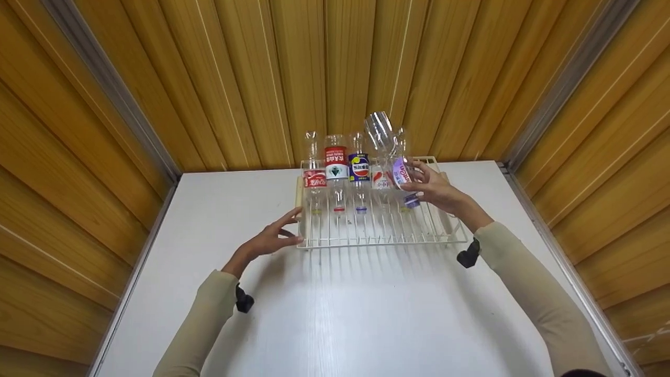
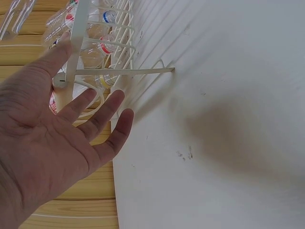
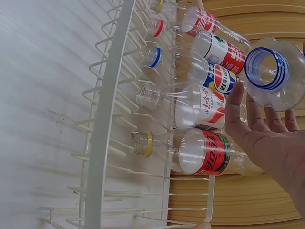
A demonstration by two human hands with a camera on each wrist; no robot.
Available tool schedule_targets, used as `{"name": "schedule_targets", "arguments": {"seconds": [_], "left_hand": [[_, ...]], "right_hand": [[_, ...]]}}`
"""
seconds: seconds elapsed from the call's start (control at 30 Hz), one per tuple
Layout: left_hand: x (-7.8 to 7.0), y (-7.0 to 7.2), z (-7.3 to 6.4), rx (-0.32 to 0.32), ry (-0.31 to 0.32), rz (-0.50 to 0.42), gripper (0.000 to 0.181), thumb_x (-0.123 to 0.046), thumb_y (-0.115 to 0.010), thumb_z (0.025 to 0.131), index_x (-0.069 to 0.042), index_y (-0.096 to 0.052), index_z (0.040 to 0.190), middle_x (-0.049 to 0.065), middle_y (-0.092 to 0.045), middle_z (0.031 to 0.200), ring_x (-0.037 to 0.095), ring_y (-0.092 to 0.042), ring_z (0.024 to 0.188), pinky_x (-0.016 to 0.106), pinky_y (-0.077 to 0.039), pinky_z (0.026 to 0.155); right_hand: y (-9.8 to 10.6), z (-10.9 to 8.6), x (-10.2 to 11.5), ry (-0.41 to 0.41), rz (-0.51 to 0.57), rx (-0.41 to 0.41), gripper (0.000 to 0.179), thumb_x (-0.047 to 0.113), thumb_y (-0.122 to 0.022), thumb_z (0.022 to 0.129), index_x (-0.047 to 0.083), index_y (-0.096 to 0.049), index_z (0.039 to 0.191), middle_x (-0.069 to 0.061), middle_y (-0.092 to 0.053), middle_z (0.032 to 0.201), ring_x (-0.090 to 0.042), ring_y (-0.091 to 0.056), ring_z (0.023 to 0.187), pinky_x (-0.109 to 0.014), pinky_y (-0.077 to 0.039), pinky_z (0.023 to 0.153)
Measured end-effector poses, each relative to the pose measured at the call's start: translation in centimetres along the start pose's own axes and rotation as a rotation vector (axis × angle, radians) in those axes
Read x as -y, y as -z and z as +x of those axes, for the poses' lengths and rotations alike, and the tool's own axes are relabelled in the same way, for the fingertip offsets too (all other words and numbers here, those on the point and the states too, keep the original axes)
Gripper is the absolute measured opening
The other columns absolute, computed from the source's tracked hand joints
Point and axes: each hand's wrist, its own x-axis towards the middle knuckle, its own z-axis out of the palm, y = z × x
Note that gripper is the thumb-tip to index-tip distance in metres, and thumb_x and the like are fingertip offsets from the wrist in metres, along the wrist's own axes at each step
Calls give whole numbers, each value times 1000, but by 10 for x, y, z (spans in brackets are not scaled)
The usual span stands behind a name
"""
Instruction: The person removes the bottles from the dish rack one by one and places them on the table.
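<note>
My right hand (image 1: pixel 437 191) grips a clear plastic bottle (image 1: pixel 402 172) with a pink-purple label. It is tilted neck down above the right part of a white wire rack (image 1: pixel 382 243); the right wrist view shows its open mouth with a blue ring (image 3: pixel 267 69). Several empty bottles stand neck down in the rack, among them a blue-labelled Pepsi bottle (image 1: pixel 359 167), a red-and-white-labelled bottle (image 1: pixel 336 162) and a Coca-Cola bottle (image 1: pixel 314 178). Against the rack's left end, my left hand (image 1: pixel 269 238) rests with fingers spread, one finger along the end bar (image 2: pixel 76 47).
The rack stands on a white table (image 1: pixel 324 303) close to the wood-panelled back wall (image 1: pixel 345 78). In the right wrist view, a bottle with a red-and-green label (image 3: pixel 215 151) is nearest the rack's right end. Side walls flank the table.
</note>
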Motion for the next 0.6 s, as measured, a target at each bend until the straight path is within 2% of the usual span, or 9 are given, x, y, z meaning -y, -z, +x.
{"name": "schedule_targets", "arguments": {"seconds": [0.07,0.17,0.27,0.33,0.4,0.47,0.6], "left_hand": [[0,0,0,1,4,-1,83,-27,-67,100,-28,-15,165,20,-31,166,44,-57,130,64,-45,108],[0,1,1,1,-1,-6,83,-25,-67,100,-29,-15,165,21,-30,166,44,-57,130,64,-45,108],[-1,1,1,-2,1,-6,82,-26,-67,100,-30,-16,165,21,-29,166,45,-56,131,65,-44,108],[-1,2,1,-4,4,-3,83,-27,-67,100,-30,-15,165,21,-29,166,45,-56,131,65,-44,109],[-1,2,1,-10,13,-2,83,-28,-67,100,-30,-16,165,20,-30,166,44,-56,131,66,-43,109],[0,1,0,-16,19,1,84,-29,-68,99,-30,-16,165,20,-31,165,44,-57,131,66,-42,109],[3,0,1,-20,14,8,84,-29,-69,99,-29,-17,165,20,-32,165,42,-58,131,67,-42,109]], "right_hand": [[-1,-1,0,11,-22,18,85,11,-66,97,13,-12,163,-18,-12,172,-41,-19,157,-69,-17,123],[-2,-3,0,46,-47,47,81,10,-65,98,11,-16,163,-17,-16,171,-38,-19,157,-62,-21,125],[-3,-4,0,74,-75,65,74,9,-65,98,12,-25,161,-14,-25,169,-33,-25,156,-46,-35,123],[-4,-5,0,87,-90,74,70,10,-66,98,11,-31,159,-14,-32,166,-32,-31,154,-35,-45,115],[-5,-5,-2,85,-105,78,67,12,-67,98,11,-35,157,-13,-36,164,-31,-34,152,-27,-49,109],[-5,-5,-4,83,-125,90,66,12,-66,98,8,-35,156,-15,-36,164,-32,-34,152,-25,-49,107],[-5,-7,-8,71,-171,109,65,14,-66,99,7,-36,156,-13,-36,164,-32,-31,154,-28,-45,113]]}}
